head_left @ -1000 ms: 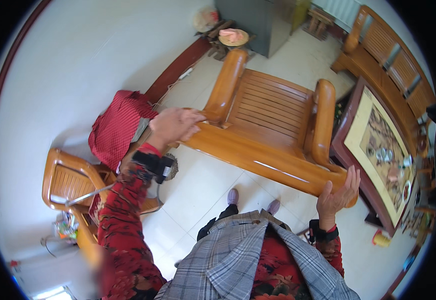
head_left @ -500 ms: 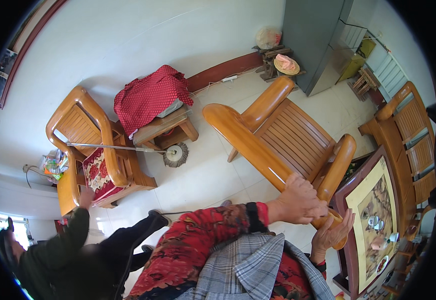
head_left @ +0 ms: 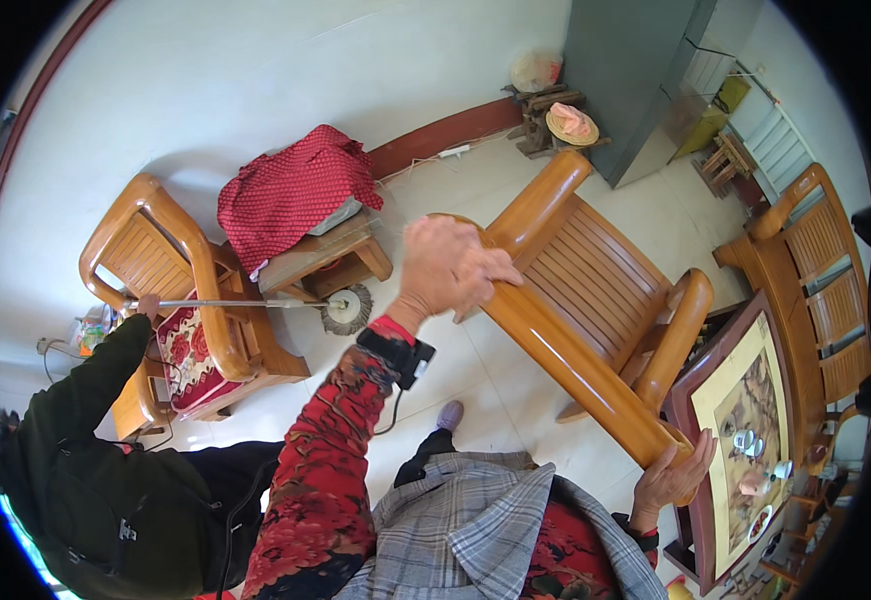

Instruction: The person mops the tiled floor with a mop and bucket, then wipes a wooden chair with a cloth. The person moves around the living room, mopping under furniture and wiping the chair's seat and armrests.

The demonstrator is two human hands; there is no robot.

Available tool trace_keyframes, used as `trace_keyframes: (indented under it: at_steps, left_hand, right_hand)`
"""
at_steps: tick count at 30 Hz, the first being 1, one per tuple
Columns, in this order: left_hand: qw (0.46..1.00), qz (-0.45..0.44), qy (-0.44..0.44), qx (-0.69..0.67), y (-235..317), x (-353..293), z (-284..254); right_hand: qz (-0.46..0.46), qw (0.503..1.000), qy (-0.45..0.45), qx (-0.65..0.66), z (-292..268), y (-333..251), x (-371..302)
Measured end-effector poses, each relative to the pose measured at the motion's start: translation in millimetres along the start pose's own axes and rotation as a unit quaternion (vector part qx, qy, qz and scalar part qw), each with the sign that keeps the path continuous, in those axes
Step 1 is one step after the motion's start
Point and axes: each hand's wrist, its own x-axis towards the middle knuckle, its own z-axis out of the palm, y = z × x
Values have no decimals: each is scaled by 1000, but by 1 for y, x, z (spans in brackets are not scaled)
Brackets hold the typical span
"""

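Observation:
A glossy wooden armchair [head_left: 596, 285] with a slatted seat stands in front of me, its thick rounded top rail nearest. At the rail's far left end is my left hand [head_left: 448, 268], its fingers bent over the wood. My right hand [head_left: 671, 480] cups the curled right end of the same rail, thumb on one side and fingers on the other. Whether anything lies under either palm is hidden.
On the left, a person in dark green [head_left: 106, 480] grips a long-handled mop [head_left: 346, 308] across a second armchair [head_left: 146, 255]. A red cloth [head_left: 301, 190] covers something on a small wooden table [head_left: 331, 255]. To the right stands a tea table [head_left: 706, 390] with cups.
My left hand has moved left along the rail, away from my right hand, which stays at the right end. The other person's hand has come onto the mop handle.

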Motion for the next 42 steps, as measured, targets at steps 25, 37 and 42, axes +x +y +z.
trace_keyframes:
  at_steps: [25, 37, 42]
  left_hand:
    - [983, 21, 151, -105, 297, -75, 84]
    - [992, 24, 40, -115, 288, -90, 81]
    - [998, 4, 28, -55, 171, -60, 37]
  right_hand:
    - [-30, 960, -65, 270, -11, 24, -8]
    - [-68, 944, -188, 264, -21, 80, -6]
    - [-26, 934, -226, 275, -16, 104, -12]
